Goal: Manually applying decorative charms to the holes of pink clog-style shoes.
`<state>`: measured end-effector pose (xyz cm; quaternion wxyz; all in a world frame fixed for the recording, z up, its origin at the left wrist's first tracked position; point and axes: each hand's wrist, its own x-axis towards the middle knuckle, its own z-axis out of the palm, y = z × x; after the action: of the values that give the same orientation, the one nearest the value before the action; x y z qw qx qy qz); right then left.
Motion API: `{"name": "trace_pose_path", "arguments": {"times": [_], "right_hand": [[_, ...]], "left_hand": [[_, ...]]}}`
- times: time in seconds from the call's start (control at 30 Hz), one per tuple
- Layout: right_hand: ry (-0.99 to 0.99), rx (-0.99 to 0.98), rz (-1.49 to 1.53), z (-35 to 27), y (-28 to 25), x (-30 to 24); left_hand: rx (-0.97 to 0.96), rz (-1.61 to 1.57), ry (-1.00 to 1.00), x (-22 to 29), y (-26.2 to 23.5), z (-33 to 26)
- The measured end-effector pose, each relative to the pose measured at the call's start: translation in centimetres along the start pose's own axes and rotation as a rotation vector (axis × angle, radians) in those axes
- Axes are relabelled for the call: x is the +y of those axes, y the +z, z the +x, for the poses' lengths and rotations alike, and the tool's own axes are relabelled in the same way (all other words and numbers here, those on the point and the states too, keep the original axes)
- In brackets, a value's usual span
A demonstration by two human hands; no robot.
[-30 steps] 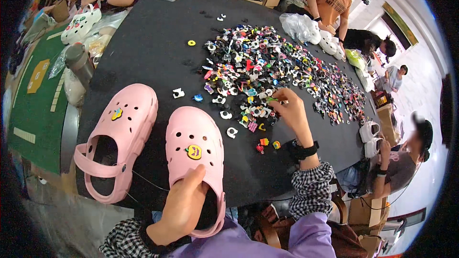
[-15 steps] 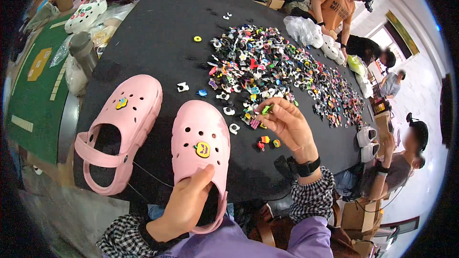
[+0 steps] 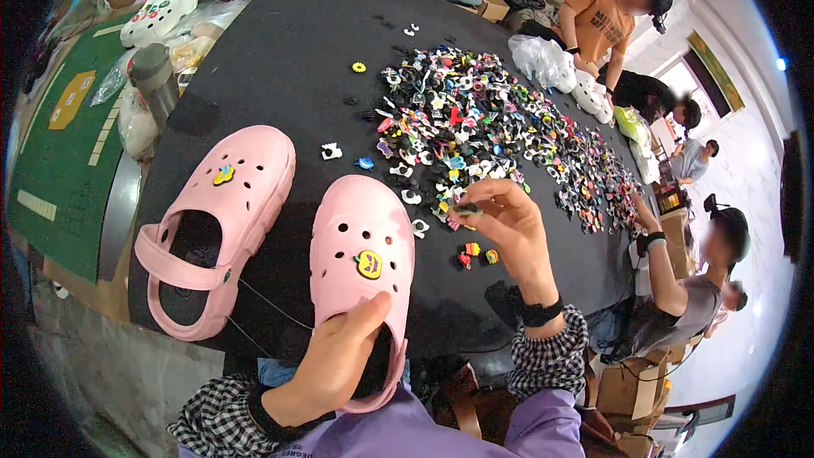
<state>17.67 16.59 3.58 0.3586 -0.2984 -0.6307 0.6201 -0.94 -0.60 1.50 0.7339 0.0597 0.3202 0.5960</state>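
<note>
My left hand (image 3: 326,369) grips a pink clog (image 3: 360,212) by its foot opening, thumb on the upper. A yellow pumpkin charm (image 3: 369,265) sits in one of this clog's holes. To its left lies a second pink clog (image 3: 263,165) with a blue-and-yellow charm (image 3: 223,174) and its strap swung back. My right hand (image 3: 515,242) is raised at the near edge of the charm pile, pinching a small green-and-dark shoe charm (image 3: 468,209) between thumb and forefinger. The pile of shoe charms (image 3: 475,119) spreads beyond it, many-coloured.
Loose charms, among them a red-and-yellow one (image 3: 466,259) and a blue one (image 3: 365,164), lie on the black table (image 3: 280,59). A grey flask (image 3: 153,80) and a white clog (image 3: 158,19) stand at left. Several people work around the table; white clogs (image 3: 591,95) rest far right.
My right hand has turned the pinched charm, which now shows darker. The left hand keeps its hold on the clog. A person at right has reached an arm toward the pile.
</note>
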Motion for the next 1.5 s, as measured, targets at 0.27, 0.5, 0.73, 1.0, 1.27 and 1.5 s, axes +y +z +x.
{"name": "trace_pose_path", "arguments": {"times": [0.27,0.5,0.73,1.0,1.27,1.5], "right_hand": [[-0.195,0.021,-0.19,-0.7,1.2,-0.7],[-0.133,0.244,-0.404,-0.5,-0.9,-0.9],[-0.052,0.397,-0.534,-0.5,-9.9,-0.4],[0.111,0.561,-0.833,-0.5,-17.2,3.2],[0.173,0.571,-0.863,0.6,-19.0,6.3],[0.041,0.455,-1.151,1.2,-19.0,6.9]], "left_hand": [[0.01,-0.014,-0.005,-0.1,-0.2,0.0],[0.017,-0.047,-0.041,-0.2,-0.2,0.1],[0.016,-0.055,0.0,0.3,0.3,0.1],[0.005,0.001,0.03,0.6,1.1,0.1],[-0.032,0.096,0.11,0.2,0.6,0.2],[-0.112,0.027,0.103,0.2,-0.6,-0.6]]}}
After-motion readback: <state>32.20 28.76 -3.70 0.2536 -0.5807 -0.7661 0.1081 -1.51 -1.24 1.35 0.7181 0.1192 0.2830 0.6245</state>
